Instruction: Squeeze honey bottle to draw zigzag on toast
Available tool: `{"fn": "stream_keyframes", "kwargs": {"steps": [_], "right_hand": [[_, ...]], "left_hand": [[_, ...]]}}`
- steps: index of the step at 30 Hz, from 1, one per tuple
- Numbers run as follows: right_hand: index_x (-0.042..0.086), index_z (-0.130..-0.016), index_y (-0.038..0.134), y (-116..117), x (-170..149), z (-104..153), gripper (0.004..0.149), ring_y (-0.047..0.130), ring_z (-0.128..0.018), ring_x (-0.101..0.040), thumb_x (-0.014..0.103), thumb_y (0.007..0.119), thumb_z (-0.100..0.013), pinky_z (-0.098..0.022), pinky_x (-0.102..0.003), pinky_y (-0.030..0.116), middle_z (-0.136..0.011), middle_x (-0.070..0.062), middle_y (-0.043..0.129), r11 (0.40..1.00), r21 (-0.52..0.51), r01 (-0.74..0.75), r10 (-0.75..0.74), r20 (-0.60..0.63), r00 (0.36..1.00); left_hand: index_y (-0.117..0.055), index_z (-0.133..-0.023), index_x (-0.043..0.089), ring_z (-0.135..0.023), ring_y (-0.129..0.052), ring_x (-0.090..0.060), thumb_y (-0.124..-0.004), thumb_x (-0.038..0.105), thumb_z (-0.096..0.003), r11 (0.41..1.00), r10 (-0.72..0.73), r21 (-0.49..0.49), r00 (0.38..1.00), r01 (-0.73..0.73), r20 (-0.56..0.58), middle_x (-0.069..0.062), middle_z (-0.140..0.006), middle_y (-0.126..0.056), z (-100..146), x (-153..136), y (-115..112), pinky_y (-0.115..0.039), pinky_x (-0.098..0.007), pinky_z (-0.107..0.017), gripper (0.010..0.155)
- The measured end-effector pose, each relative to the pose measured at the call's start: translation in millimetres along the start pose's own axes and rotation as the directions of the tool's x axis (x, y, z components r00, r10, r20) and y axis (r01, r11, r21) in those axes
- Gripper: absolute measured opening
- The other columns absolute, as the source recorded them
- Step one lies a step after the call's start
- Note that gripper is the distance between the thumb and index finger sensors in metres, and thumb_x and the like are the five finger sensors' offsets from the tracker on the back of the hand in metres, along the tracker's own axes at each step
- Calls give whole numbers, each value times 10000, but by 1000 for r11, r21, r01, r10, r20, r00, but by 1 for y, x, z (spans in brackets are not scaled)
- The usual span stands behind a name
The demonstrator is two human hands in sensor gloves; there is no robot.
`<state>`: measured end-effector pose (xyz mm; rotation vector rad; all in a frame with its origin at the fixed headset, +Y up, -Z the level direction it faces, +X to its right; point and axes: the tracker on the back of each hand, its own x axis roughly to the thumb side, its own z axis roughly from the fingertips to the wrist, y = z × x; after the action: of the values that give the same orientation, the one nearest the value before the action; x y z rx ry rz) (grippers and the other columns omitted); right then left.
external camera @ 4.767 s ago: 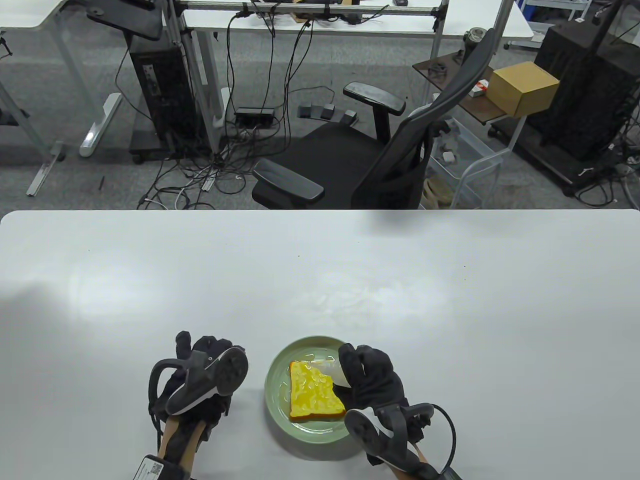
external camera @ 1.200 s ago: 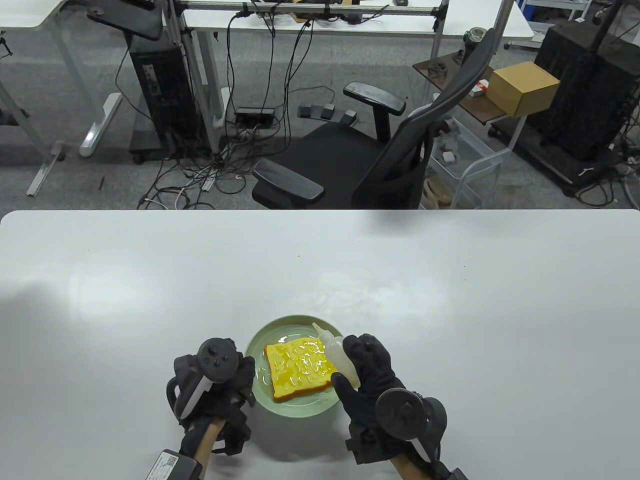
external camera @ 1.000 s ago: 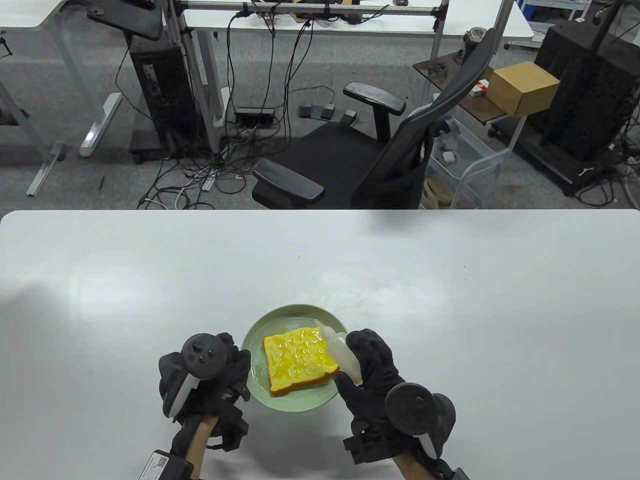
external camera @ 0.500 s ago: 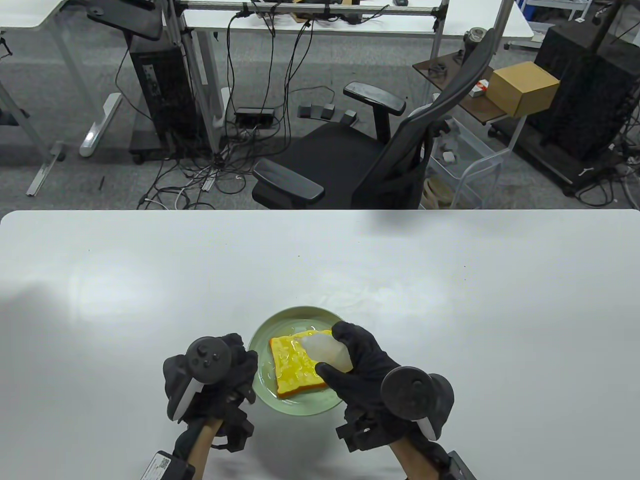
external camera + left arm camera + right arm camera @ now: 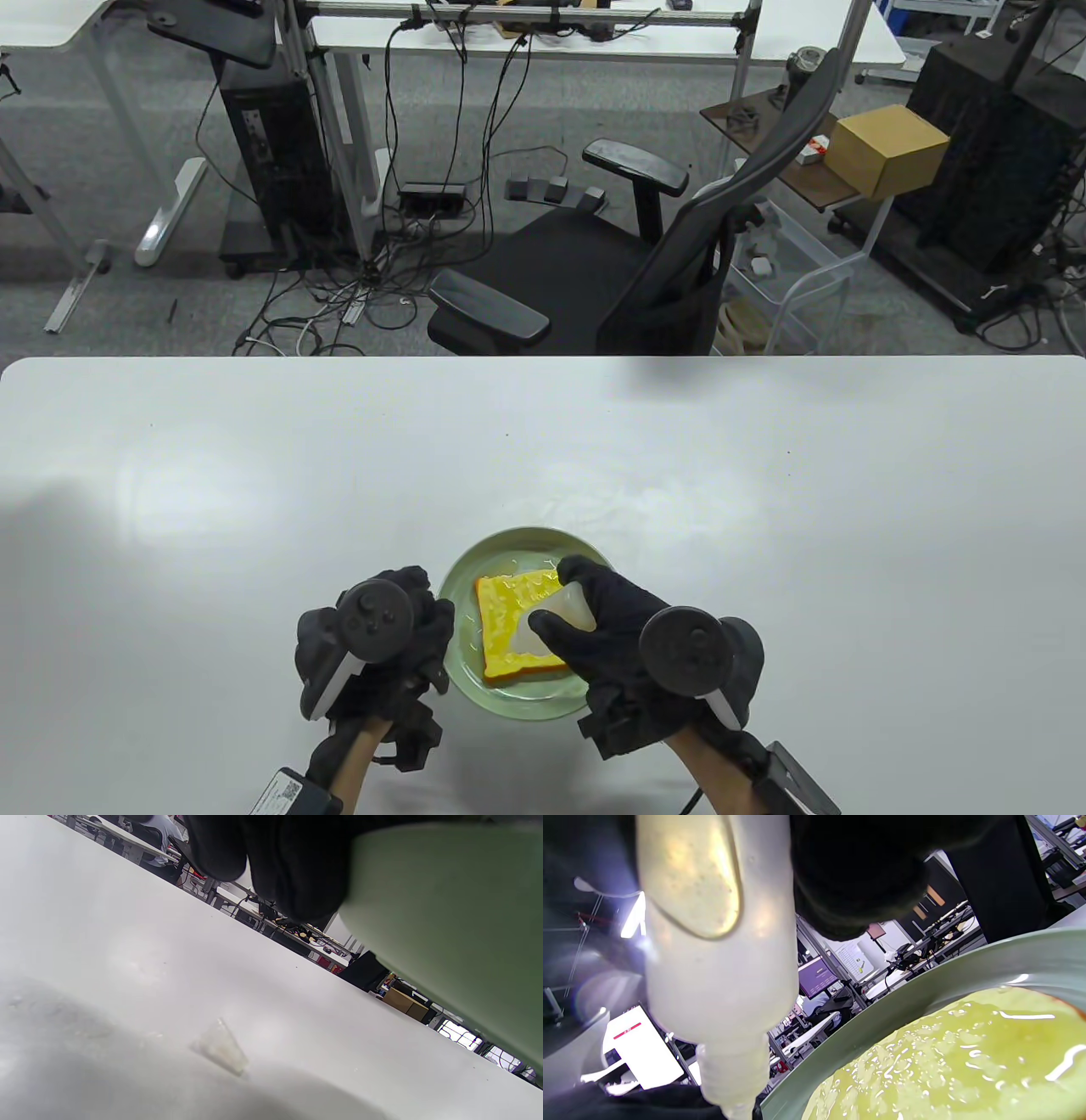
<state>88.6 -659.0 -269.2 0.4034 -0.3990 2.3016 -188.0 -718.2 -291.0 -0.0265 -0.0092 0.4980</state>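
Note:
A yellow toast [image 5: 509, 624] glossy with honey lies on a pale green plate [image 5: 496, 696] near the table's front edge. My right hand [image 5: 594, 624] grips a translucent squeeze bottle [image 5: 551, 624], tipped with its nozzle down over the toast's right half. In the right wrist view the bottle [image 5: 712, 955] points down at the plate rim [image 5: 882, 1010] beside the wet toast [image 5: 950, 1060]. My left hand [image 5: 407, 628] holds the plate's left rim; its fingers [image 5: 288, 870] curl on the plate [image 5: 445, 925] in the left wrist view.
The white table [image 5: 254, 509] stretches away on all sides. A small clear cap-like piece [image 5: 220, 1048] lies on the table in the left wrist view. A black office chair [image 5: 611, 280] stands beyond the far edge.
My right hand tipped the bottle from nozzle pointing up and away to nozzle down over the toast. My left hand moved from the table to the plate's rim; the plate shifted slightly.

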Motion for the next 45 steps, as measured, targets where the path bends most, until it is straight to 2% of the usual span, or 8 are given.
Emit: {"fn": "stream_keyframes", "kwargs": {"steps": [12, 34, 45], "right_hand": [[153, -856, 818, 13, 2, 4, 721, 1003, -265, -221, 652, 829, -336, -95, -284, 882, -601, -124, 998, 996, 32, -87, 85, 36, 996], [151, -894, 774, 10, -10, -30, 726, 983, -306, -239, 626, 823, -348, -129, -300, 869, -651, -145, 960, 988, -22, -154, 152, -88, 984], [153, -896, 770, 7, -6, -23, 724, 982, -304, -237, 627, 817, -351, -126, -298, 868, -649, -144, 960, 985, -4, -173, 173, -57, 983]], "left_hand": [[-962, -676, 78, -1019, -697, -387, -783, 441, -494, 1000, -7, -29, 1000, 8, 17, -63, -1027, -748, 1, 5, -3, -445, -746, -725, 444], [-963, -675, 78, -1020, -697, -384, -783, 442, -494, 997, -25, -65, 996, 31, 80, -55, -1028, -747, 6, 21, -12, -445, -746, -726, 445], [-963, -671, 73, -1014, -707, -381, -784, 440, -494, 999, -3, -44, 998, 5, 58, -54, -1022, -753, 6, 17, -8, -450, -744, -726, 445]]}}
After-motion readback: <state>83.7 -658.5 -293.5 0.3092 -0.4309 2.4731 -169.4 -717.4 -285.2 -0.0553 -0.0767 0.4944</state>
